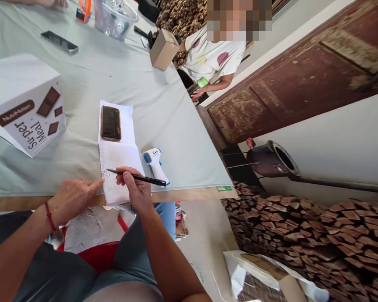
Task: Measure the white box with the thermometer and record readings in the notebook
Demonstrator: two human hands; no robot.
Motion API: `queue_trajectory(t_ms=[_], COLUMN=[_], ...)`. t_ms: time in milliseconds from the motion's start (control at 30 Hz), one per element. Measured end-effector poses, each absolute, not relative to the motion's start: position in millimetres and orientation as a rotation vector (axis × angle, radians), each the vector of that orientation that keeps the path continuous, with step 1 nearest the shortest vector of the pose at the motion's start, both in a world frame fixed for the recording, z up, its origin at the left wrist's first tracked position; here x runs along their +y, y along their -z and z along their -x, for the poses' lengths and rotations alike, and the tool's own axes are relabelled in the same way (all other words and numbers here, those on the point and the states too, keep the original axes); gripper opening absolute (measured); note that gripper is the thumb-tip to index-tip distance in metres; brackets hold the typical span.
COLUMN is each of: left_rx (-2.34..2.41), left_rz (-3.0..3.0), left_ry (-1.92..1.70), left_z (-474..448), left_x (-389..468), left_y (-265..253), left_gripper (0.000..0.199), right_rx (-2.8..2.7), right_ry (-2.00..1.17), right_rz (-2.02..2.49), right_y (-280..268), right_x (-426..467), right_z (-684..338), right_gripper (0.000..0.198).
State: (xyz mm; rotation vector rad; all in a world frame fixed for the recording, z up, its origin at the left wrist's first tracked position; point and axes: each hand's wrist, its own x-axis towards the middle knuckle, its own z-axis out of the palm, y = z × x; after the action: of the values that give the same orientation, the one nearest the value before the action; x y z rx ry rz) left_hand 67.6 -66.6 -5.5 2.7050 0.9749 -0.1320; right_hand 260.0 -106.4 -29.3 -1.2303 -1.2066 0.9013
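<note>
An open notebook lies near the table's front edge, with small handwriting along its left margin and an oval drawn round part of it. In my right hand is a black pen, its tip over the written margin. My left hand rests at the table edge, index finger stretched out to the page's left edge beside the oval; it holds nothing visible. A phone in a brown case lies on the far page. Just right of the notebook is a white and blue infrared thermometer.
A white NutriMation box stands on the left. Farther back are a dark phone, a clear plastic tub and a cardboard box. Another person holds a green-capped item beyond the table. Stacked firewood lies at right.
</note>
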Motion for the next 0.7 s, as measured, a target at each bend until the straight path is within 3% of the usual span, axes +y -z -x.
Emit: queue_trajectory(t_ms=[133, 267, 700], left_rx=[0.984, 0.978, 0.974], left_rz=[-2.713, -2.695, -2.576], left_ry=[0.203, 0.242, 0.212], left_z=[-73, -75, -77], left_x=[-68, -66, -65], left_y=[2, 2, 1], left_gripper=[0.054, 0.047, 0.048], right_rx=[-1.112, -1.15, -1.287], right_ry=[-0.888, -0.877, -0.697], right_rz=[1.345, 1.409, 1.465], right_y=[39, 45, 59], right_x=[-96, -87, -90], right_z=[-264, -262, -252], right_gripper=[0.021, 0.011, 0.006])
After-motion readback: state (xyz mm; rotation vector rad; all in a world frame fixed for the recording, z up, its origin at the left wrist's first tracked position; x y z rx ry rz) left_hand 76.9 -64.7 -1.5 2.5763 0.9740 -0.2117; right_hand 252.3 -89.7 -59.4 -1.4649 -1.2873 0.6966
